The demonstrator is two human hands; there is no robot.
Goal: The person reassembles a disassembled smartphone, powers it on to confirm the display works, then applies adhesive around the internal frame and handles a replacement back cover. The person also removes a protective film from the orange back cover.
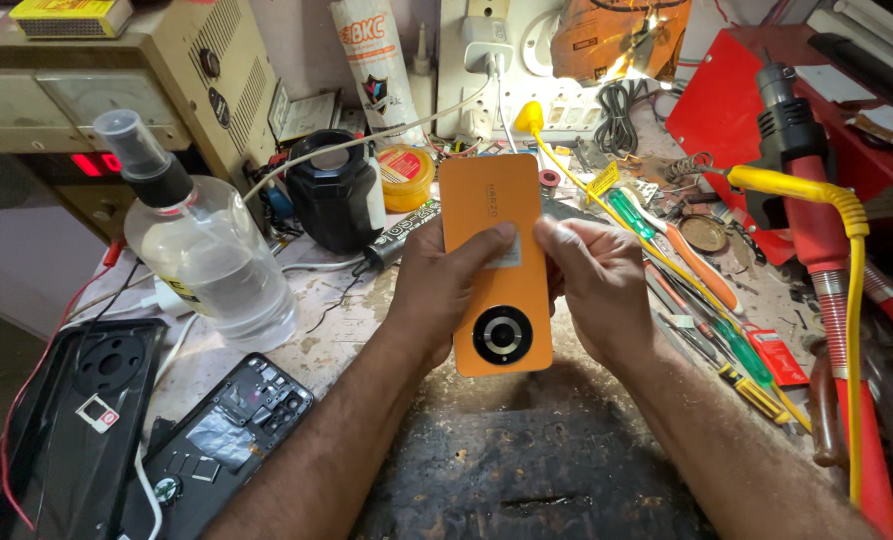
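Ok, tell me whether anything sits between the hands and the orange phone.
Nothing visible does. The left hand and right hand both already grip the orange phone, thumbs pressed on its back, held above the workbench.

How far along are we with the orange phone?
Done: the orange phone shows its back cover on. In hand: the left hand and right hand grip it, thumbs at a pale sticker. Left: an opened black phone lies aside.
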